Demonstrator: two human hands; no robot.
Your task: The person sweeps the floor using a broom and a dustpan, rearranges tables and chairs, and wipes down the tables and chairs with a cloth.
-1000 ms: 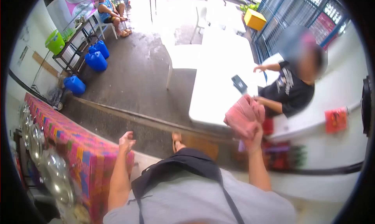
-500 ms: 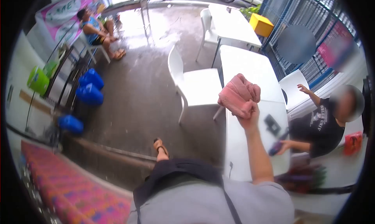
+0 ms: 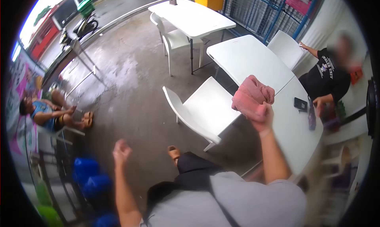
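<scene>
My right hand (image 3: 263, 122) grips a folded pink towel (image 3: 253, 98), its fingers closed on the lower edge. The towel is held up beside the long white table (image 3: 291, 108) and hides part of its near edge. My left hand (image 3: 122, 151) hangs over the floor on the left, loosely curled with the fingers slightly apart and nothing visible in it. A white chair (image 3: 208, 106) stands between my two hands, close to the table. A dark phone-like device (image 3: 300, 104) lies on the table to the right of the towel.
A second white table (image 3: 190, 17) and chair (image 3: 178, 41) stand ahead. At right, a person in a black shirt (image 3: 328, 74) sits by the table, one hand near a dark purple object (image 3: 312, 118). Another person (image 3: 49, 114) sits at left, above blue containers (image 3: 89, 173). The floor (image 3: 126, 92) looks wet.
My view has swung left and I have stepped forward along the table. My left hand has come into view. The pink towel stays in my right hand.
</scene>
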